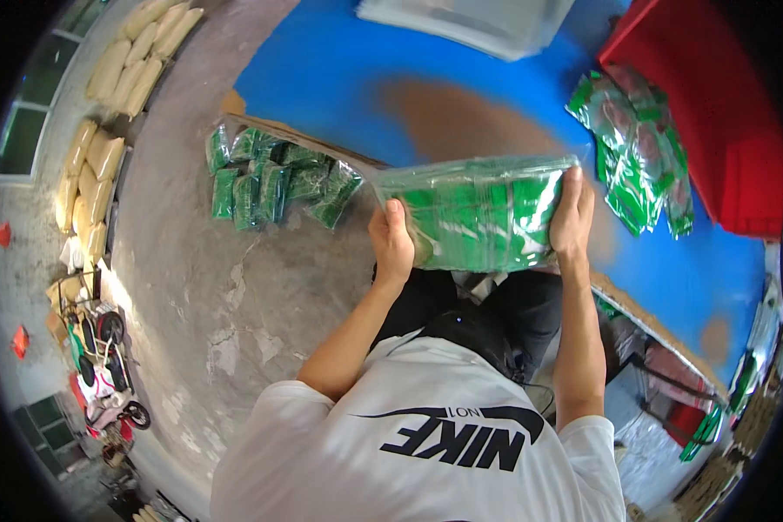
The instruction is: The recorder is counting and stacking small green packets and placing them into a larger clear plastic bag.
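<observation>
Between my two hands is a clear plastic bag (483,213) packed with a row of green packets, held up over my lap at the table's near edge. My left hand (392,244) grips its left end, thumb on the front face. At the right end my right hand (572,213) clasps it, thumb up near the top corner. The fingers behind the bag are hidden. Loose flat green-and-clear pouches (639,148) lie in a pile on the blue table (322,70), to the right of the bag.
Several filled green bags (274,183) lie on the concrete floor (191,287) at left. A red bin (696,113) stands at the table's right, and a translucent tub (470,22) at its far side. Stacked pale sacks (87,178) and a parked motorbike (104,365) line the left wall.
</observation>
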Demonstrator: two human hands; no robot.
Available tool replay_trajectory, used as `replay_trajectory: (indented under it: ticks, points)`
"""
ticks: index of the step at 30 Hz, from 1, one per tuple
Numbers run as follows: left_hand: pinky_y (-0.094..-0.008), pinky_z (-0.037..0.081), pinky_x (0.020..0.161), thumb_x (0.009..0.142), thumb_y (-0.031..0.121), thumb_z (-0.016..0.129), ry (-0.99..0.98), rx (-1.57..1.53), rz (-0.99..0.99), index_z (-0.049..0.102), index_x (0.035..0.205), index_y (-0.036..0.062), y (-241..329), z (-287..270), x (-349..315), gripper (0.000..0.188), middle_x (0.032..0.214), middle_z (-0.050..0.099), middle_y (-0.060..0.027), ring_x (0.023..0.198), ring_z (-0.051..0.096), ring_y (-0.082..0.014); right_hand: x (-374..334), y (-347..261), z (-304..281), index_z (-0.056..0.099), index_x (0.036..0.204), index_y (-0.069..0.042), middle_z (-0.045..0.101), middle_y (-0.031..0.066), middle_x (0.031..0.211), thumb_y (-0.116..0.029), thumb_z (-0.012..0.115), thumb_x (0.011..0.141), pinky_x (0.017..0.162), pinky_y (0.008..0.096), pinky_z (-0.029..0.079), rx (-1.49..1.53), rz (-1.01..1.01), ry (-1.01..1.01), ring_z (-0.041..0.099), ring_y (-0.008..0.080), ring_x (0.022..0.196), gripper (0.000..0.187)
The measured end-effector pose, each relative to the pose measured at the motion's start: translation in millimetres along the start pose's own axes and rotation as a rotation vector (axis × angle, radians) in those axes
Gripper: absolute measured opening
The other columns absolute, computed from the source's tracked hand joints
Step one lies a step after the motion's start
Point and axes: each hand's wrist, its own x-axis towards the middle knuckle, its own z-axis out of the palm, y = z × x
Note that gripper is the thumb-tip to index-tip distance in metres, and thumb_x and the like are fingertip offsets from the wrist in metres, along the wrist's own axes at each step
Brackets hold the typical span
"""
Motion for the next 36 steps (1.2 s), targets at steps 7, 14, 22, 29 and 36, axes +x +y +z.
replay_trajectory:
  ticks: [7, 14, 22, 29, 36]
  points:
    - [-0.0393, 0.051, 0.096, 0.108, 0.042, 0.039, -0.471, -0.354, -0.357, 0.053, 0.137, 0.0029, -75, -90, 9, 0.051, 0.125, 0.062, -0.013, 0.11, 0.062, -0.024, -81, -59, 29, 0.06, 0.098, 0.0, 0.063, 0.0248, 0.084, -0.032, 0.069, 0.092, 0.067, 0.0479, 0.052, -0.152, -0.271, -0.377, 0.065, 0.043, 0.075, 0.034]
    - [-0.0391, 0.05, 0.08, 0.097, 0.051, 0.053, -0.412, -1.418, -0.76, 0.058, 0.127, 0.0078, -196, -382, 47, 0.053, 0.112, 0.067, -0.0099, 0.099, 0.063, -0.0262, -14, -10, -81, 0.059, 0.124, -0.002, 0.065, 0.0203, 0.115, -0.024, 0.076, 0.086, 0.093, 0.0442, 0.052, -0.364, -0.352, -0.108, 0.063, 0.0405, 0.109, 0.047]
    - [-0.0495, 0.05, 0.092, 0.092, 0.061, 0.06, 0.01, -1.042, -0.798, 0.052, 0.134, 0.0005, -63, -259, 138, 0.074, 0.128, 0.059, -0.0215, 0.111, 0.059, -0.034, 119, 77, -119, 0.037, 0.154, -0.022, 0.03, 0.0277, 0.157, -0.068, 0.057, 0.087, 0.114, 0.0689, 0.018, -0.924, -0.137, 0.262, 0.024, 0.0506, 0.145, 0.084]
    - [-0.0487, 0.042, 0.106, 0.1, 0.063, 0.039, -0.967, -0.537, -0.843, 0.039, 0.147, -0.0017, -3, -65, -2, 0.08, 0.138, 0.054, -0.0232, 0.125, 0.055, -0.0374, 73, 66, -64, 0.039, 0.153, -0.019, 0.028, 0.0267, 0.158, -0.073, 0.051, 0.088, 0.117, 0.0681, 0.013, -0.979, -0.124, -0.059, 0.019, 0.0514, 0.147, 0.086]
    - [-0.0339, 0.049, 0.098, 0.094, 0.021, 0.07, -1.016, -0.16, -0.573, 0.048, 0.136, -0.0008, 22, 6, -44, 0.052, 0.128, 0.06, -0.013, 0.114, 0.062, -0.023, -33, 25, -100, 0.043, 0.148, -0.004, 0.038, 0.0224, 0.153, -0.062, 0.066, 0.085, 0.118, 0.0629, 0.017, -0.965, -0.317, -0.019, 0.026, 0.0427, 0.147, 0.088]
